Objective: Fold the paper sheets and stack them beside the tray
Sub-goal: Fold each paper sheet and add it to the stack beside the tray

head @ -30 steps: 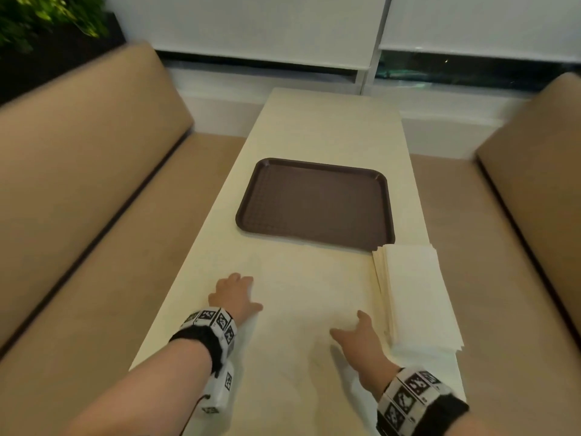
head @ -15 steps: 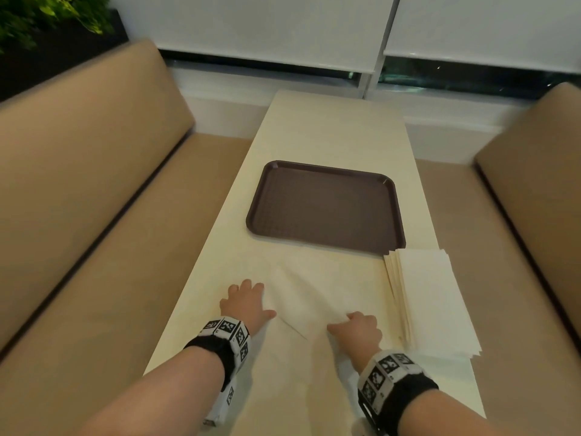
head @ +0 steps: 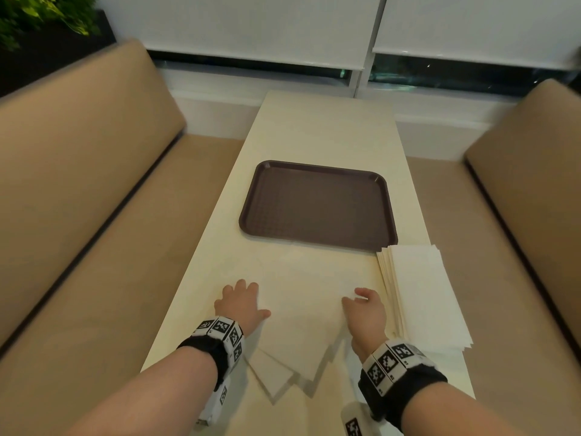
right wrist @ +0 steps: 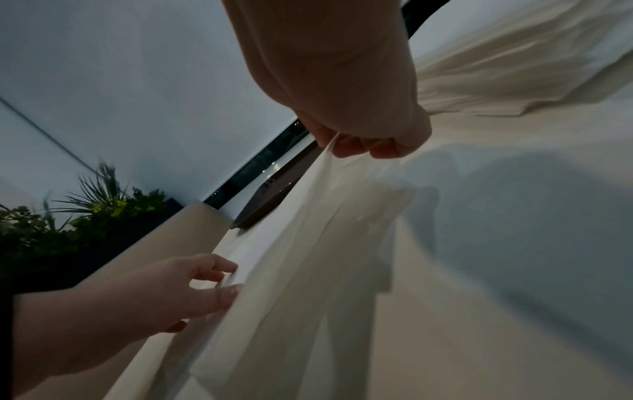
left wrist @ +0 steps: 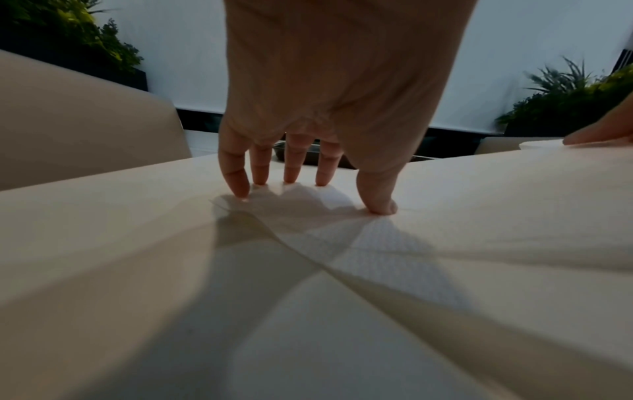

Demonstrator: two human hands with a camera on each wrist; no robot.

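Observation:
A thin cream paper sheet [head: 301, 338] lies on the table just in front of the dark brown tray [head: 317, 204]. My left hand [head: 240, 297] presses the sheet's left part flat, its fingers [left wrist: 291, 173] spread and straight, tips on the paper. My right hand [head: 361, 305] pinches the sheet's right edge between thumb and curled fingers [right wrist: 346, 147] and holds it raised off the table, so the sheet [right wrist: 308, 243] drapes down from the grip. A stack of paper sheets [head: 424, 297] lies to the right, by the tray's near right corner.
The narrow cream table [head: 327, 127] runs between two tan benches [head: 78, 199] [head: 528, 196], with a window wall at its far end. A planter [head: 47, 23] stands at the back left. The stack overhangs the table's right edge.
My right hand went from lying flat to pinching the sheet's right edge, then lifted it and moved it away from me. The left hand stayed pressing the sheet.

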